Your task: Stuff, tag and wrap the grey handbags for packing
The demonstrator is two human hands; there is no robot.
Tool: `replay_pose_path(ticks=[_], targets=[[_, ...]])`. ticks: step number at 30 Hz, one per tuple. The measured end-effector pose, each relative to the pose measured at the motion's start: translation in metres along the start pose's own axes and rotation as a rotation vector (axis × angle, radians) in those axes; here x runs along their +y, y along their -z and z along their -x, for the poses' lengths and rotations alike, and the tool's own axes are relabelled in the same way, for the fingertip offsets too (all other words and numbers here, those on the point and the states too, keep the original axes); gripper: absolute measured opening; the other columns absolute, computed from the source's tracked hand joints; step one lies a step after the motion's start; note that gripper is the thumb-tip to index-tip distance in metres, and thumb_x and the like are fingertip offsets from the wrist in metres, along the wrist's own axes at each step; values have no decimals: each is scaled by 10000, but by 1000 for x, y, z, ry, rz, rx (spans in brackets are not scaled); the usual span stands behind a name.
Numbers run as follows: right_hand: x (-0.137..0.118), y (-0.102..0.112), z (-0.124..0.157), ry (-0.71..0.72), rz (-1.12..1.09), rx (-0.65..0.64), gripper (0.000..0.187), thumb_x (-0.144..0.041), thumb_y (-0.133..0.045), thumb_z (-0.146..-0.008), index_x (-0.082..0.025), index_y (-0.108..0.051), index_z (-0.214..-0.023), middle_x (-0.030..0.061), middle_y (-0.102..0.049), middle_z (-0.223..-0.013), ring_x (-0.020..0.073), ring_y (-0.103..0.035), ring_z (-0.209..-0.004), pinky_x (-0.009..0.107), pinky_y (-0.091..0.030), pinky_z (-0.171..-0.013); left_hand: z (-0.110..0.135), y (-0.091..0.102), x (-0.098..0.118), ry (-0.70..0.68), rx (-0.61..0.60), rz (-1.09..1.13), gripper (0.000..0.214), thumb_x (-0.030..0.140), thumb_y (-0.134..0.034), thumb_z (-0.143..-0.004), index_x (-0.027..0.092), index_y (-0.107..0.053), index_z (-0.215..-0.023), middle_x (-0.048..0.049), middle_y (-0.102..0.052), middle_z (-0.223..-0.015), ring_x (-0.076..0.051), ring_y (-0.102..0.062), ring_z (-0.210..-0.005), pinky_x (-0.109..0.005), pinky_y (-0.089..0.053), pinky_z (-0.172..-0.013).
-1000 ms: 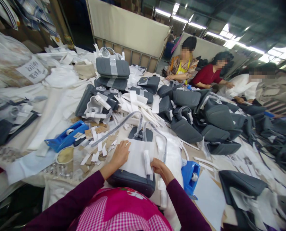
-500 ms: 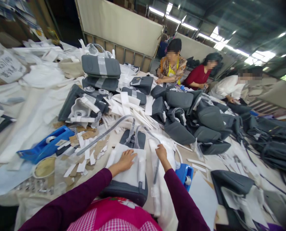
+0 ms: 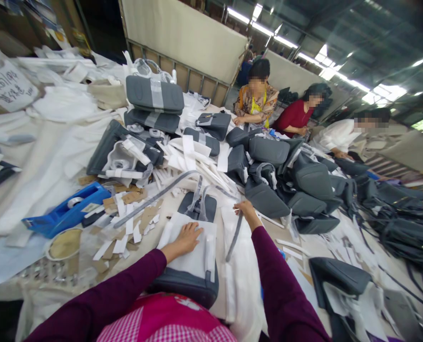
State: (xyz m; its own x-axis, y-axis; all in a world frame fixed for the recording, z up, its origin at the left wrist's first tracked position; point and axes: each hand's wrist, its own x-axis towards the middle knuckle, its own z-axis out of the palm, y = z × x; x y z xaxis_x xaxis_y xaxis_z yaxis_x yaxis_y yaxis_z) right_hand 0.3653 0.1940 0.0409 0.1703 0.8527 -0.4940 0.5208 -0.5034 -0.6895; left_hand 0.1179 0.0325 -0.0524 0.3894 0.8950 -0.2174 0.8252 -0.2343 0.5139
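The right hand [image 3: 246, 212] seems to pinch the grey strap [image 3: 235, 238] to the right of the bag [image 3: 185, 284], while the left hand [image 3: 187, 238], spread flat and grasping nothing, lies on the white sheet [image 3: 197, 260] over that bag, just beyond the pink apron [image 3: 172, 318]. The step looks like handling the strap; shifting it would call for a light pull with the sheet held down.
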Motion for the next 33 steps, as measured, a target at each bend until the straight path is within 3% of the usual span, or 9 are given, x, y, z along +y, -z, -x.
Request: replay_pose_path(ticks=[4, 10, 14, 16, 19, 22, 28, 31, 33], targets=[[-30, 22, 18, -4, -170, -254, 184, -290, -544, -886, -116, -596, -854, 64, -640, -673, 100, -504, -477, 238, -479, -497, 0, 0, 0, -5, 1, -7, 565, 196, -535, -805, 255, -438, -1359, -103, -336, -1484, -334, -328, -1316, -497, -282, -1064], [-78, 55, 62, 102, -246, -397, 123, -192, -628, -782, -88, -649, -846, -9, -558, -541, 55, -371, -387, 175, -300, -372, 1, 0, 1, -23, 0, -28, 557, 170, -515, -789, 244, -451, -1338, -97, -355, -1495, -345, -328, -1318, -523, -280, -1062], [-119, 83, 94, 314, 70, -391, 129, -221, -675, -744, -104, -669, -800, 21, -629, -564, 59, -374, -367, 194, -242, -374, 2, 2, 2, -27, 5, -25, 551, 174, -496, -793, 247, -445, -1337, -102, -363, -1495, -336, -336, -1326, -525, -293, -1051], [-139, 94, 113, 444, 420, -238, 76, -203, -645, -763, -136, -680, -769, 10, -618, -530, 80, -430, -390, 201, -274, -424, 3, 3, 2, -31, 3, -19, 552, 174, -484, -794, 239, -445, -1340, -111, -368, -1493, -335, -339, -1329, -530, -292, -1050], [-161, 101, 145, 656, 936, 237, 127, -140, -587, -795, -176, -706, -765, 31, -625, -584, 133, -552, -536, 240, -324, -555, 3, 7, 3, -33, -2, 1, 550, 167, -482, -784, 234, -459, -1329, -121, -375, -1492, -334, -344, -1331, -540, -291, -1049], [-171, 98, 172, 851, 1213, 572, 261, -97, -488, -855, -206, -719, -907, 88, -664, -798, 191, -593, -702, 290, -306, -618, 3, 13, 5, -32, 3, 45, 530, 168, -514, -761, 237, -498, -1287, -115, -384, -1486, -333, -347, -1335, -545, -295, -1052], [-171, 82, 197, 1221, 1324, 707, 295, -152, -449, -923, -197, -653, -1132, 116, -611, -936, 233, -486, -858, 338, -280, -705, -4, 45, 10, 32, 161, 204, 390, 150, -535, -756, 145, -553, -1146, -177, -544, -1265, -309, -492, -1202, -480, -389, -1001], [-171, 80, 201, 1413, 1303, 674, 318, -170, -441, -944, -230, -622, -1198, 97, -591, -946, 229, -427, -865, 349, -262, -741, -17, 79, 12, 14, 294, 295, 536, 118, -508, -766, 120, -436, -1297, -184, -495, -1323, -281, -448, -1255, -452, -345, -1057], [-172, 80, 204, 1512, 1295, 648, 324, -175, -430, -956, -261, -615, -1207, 80, -583, -937, 220, -405, -857, 351, -253, -751, -29, 107, 14, -67, 311, 353, 660, 105, -531, -734, 156, -371, -1372, -149, -452, -1393, -252, -423, -1284, -407, -348, -1067]])
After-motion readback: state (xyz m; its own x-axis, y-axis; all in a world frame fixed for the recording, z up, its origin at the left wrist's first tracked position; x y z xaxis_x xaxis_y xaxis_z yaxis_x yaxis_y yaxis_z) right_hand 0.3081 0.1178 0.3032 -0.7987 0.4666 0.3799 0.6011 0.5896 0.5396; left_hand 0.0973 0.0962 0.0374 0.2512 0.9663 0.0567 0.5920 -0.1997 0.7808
